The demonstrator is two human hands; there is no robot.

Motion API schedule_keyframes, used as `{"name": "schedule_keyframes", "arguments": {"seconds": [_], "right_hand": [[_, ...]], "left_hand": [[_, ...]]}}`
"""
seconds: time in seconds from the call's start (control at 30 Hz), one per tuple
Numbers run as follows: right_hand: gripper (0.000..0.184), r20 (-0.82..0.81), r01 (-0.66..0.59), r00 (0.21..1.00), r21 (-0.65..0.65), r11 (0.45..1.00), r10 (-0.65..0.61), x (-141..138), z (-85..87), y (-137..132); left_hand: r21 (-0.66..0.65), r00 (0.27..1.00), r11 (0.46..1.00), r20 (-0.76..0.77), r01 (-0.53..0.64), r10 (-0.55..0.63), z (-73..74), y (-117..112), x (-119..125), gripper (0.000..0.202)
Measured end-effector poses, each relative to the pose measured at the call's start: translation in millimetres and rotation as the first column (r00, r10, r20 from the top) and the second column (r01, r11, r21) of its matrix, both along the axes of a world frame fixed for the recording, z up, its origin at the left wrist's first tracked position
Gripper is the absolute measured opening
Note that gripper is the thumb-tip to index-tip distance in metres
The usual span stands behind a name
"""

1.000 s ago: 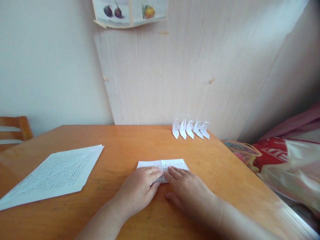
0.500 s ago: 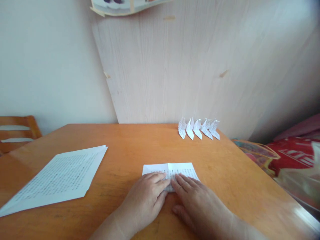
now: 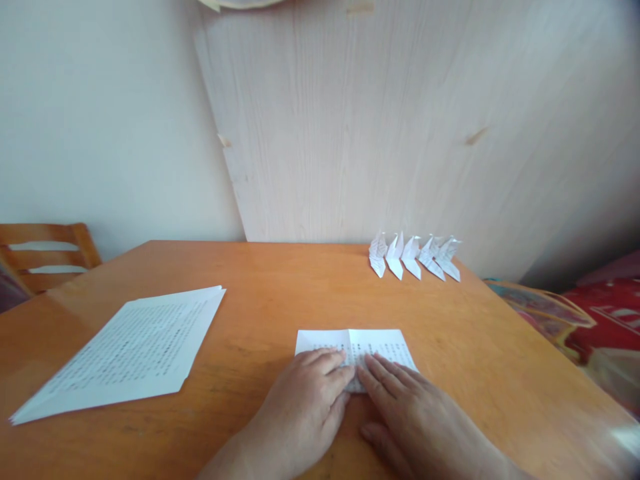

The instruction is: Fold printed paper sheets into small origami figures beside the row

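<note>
A printed sheet of paper (image 3: 383, 340) lies on the table in front of me, with a crease down its middle and its near edge folded over. My left hand (image 3: 310, 400) rests on its left half, fingers stretched and pressed together, thumb by the near edge. On the right half, my right hand (image 3: 410, 407) lies flat with fingers extended and its thumb on the table. Both hands press the paper without gripping it. They hide much of its near part, so the fold shows only between the fingertips.
Several folded paper cranes (image 3: 411, 257) stand in a row at the table's back right. A stack of printed sheets (image 3: 135, 347) lies on the left of the wooden table (image 3: 270, 287). Behind the left corner is a wooden chair (image 3: 50, 257); red bags (image 3: 610, 320) sit beyond the right edge.
The camera view has shifted, so everything sits slightly further right, apart from small changes in height. Both hands stay on the paper in nearly the same pose.
</note>
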State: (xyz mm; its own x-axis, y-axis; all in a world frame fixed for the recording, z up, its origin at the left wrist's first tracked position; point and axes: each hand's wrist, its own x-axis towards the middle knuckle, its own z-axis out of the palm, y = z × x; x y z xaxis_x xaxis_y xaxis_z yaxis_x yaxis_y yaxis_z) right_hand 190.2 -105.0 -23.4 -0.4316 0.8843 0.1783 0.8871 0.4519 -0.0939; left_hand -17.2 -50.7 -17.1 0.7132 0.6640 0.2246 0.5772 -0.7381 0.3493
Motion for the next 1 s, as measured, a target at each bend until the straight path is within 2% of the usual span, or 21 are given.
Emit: {"name": "schedule_keyframes", "arguments": {"seconds": [0.17, 0.47, 0.77, 1.0], "right_hand": [[0.058, -0.003, 0.025, 1.0, -0.096, 0.995, -0.026, -1.9, 5.0, 0.3], [0.061, -0.023, 0.043, 0.999, -0.162, 0.986, -0.047, -3.8, 8.4, 0.6], [0.061, -0.038, 0.043, 0.998, -0.129, 0.991, -0.049, -4.0, 7.0, 0.8], [0.061, -0.04, 0.046, 0.998, -0.154, 0.987, -0.053, -4.5, 8.9, 1.5]], "left_hand": [[0.021, 1.0, 1.0, -0.006, 0.009, -0.009, -1.0, 1.3, -1.1, 0.038], [0.026, 1.0, 1.0, -0.015, 0.009, -0.009, -2.8, 2.5, -1.2, 0.039], [0.063, 0.999, 0.997, -0.015, 0.042, -0.042, -6.1, 6.8, -4.0, 0.038], [0.048, 0.999, 0.998, -0.017, 0.045, -0.045, -5.4, 7.3, -3.3, 0.038]]}}
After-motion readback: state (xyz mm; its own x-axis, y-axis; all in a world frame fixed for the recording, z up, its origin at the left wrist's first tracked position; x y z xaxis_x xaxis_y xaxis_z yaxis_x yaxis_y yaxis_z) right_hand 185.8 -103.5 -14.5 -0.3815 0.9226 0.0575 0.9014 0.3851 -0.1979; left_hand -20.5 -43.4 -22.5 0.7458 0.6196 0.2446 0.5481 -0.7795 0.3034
